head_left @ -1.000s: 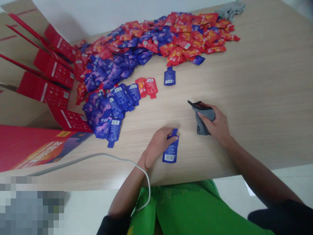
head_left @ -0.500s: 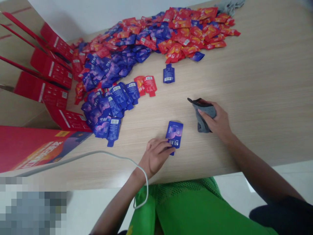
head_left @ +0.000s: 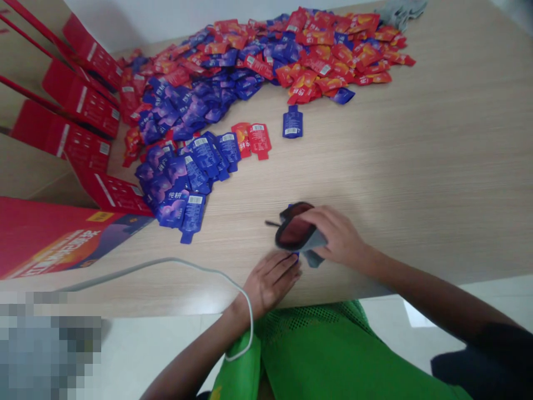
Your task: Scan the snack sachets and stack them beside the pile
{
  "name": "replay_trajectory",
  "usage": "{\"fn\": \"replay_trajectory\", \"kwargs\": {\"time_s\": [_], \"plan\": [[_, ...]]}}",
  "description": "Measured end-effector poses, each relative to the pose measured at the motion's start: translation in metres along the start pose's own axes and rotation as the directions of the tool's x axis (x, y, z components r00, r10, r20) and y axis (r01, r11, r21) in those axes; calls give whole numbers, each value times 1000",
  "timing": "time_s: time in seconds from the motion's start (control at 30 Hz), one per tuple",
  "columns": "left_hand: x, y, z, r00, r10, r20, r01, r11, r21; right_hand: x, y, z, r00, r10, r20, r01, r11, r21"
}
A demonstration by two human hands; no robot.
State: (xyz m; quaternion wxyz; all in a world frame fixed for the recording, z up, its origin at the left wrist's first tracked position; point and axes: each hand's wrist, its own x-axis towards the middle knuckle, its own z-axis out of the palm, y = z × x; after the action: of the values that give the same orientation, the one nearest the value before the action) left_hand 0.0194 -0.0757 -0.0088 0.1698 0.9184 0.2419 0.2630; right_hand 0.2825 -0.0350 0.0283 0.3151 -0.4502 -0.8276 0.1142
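My right hand point(head_left: 339, 236) is closed around a grey cloth pouch point(head_left: 312, 247) with a black rim, a dark red inside and a small black tab. The pouch is held over a blue sachet point(head_left: 296, 255) on the table, hiding nearly all of it. My left hand point(head_left: 270, 280) lies low on the table, its fingers stretched out side by side. Its fingertips are at the sachet's near end; how firmly they press there I cannot tell. Farther off, a single blue sachet point(head_left: 292, 123) lies label side up.
A long heap of red and blue sachets point(head_left: 250, 61) runs along the wall, with overlapping blue ones point(head_left: 179, 178) nearer. Red boxes point(head_left: 87, 147) stand open at left. A grey cable point(head_left: 200, 268) loops across my left forearm. A grey cloth point(head_left: 402, 12) lies at the back.
My right hand has brought the pouch left and nearer to me, over the sachet, and its dark red inside now shows. My left hand has stayed at the sachet's near end.
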Motion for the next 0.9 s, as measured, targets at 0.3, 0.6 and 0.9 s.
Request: {"fn": "replay_trajectory", "kwargs": {"time_s": [0.3,0.6,0.9], "plan": [[-3,1,0,999,30,12,-31,998,62,39,43,21,984,-7,176,49,970,-237],[-6,0,3,1000,8,-16,-8,999,40,27,-7,5,980,-159,120,167,984,-65],[0,4,-3,1000,-3,-30,3,1000,16,49,51,20,980,10,198,33,977,-212]]}}
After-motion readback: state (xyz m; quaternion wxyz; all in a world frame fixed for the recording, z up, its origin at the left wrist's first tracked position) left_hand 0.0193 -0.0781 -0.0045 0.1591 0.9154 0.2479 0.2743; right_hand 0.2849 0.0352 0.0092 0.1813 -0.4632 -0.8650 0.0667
